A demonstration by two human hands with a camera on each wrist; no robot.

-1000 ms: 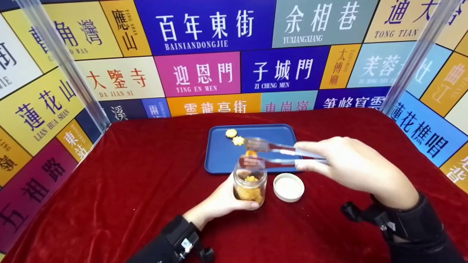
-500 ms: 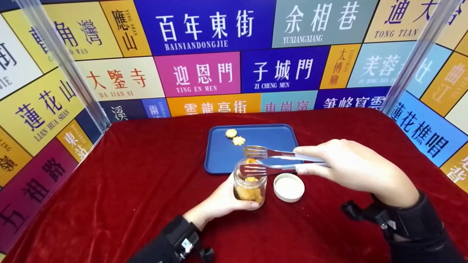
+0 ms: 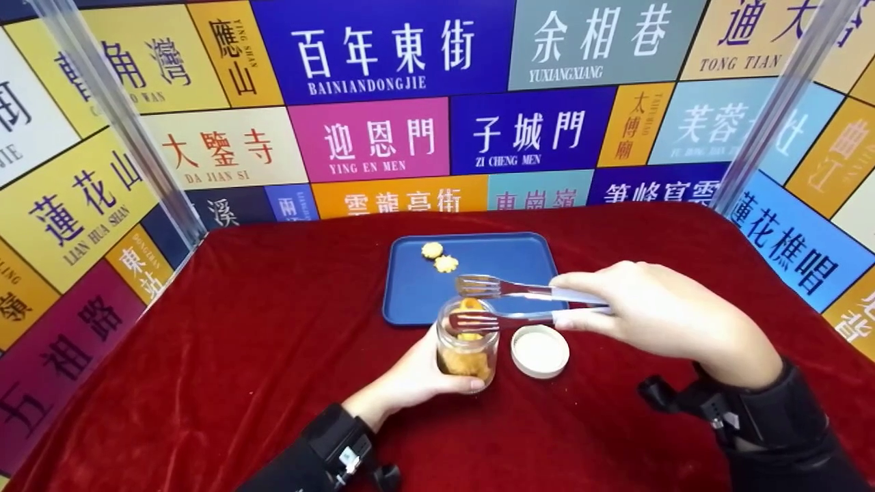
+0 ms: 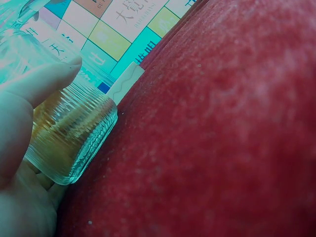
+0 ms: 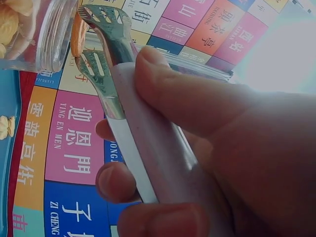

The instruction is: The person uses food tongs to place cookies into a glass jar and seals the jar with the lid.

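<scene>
Slightly lower since earliest frame, we note: tongs (image 3: 526,318) & orange biscuit (image 3: 470,303), now at mouth of jar (image 3: 491,347), just below ctr of head view. Biscuit shows betw. spread tips; contact: can't tell. R hand (image 3: 656,311), ctr right, grips tongs' handles, prob. for reach. L hand (image 3: 410,374), lower ctr, grips jar, prob. steadying it. Lid (image 3: 540,351) off, right of jar, leaving mouth accessible. Tray (image 3: 417,294) nr ctr, w/ 2 biscuits (image 3: 446,264) upper left.

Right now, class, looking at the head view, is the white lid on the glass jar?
No, the white lid lies on the red cloth beside the glass jar.
</scene>
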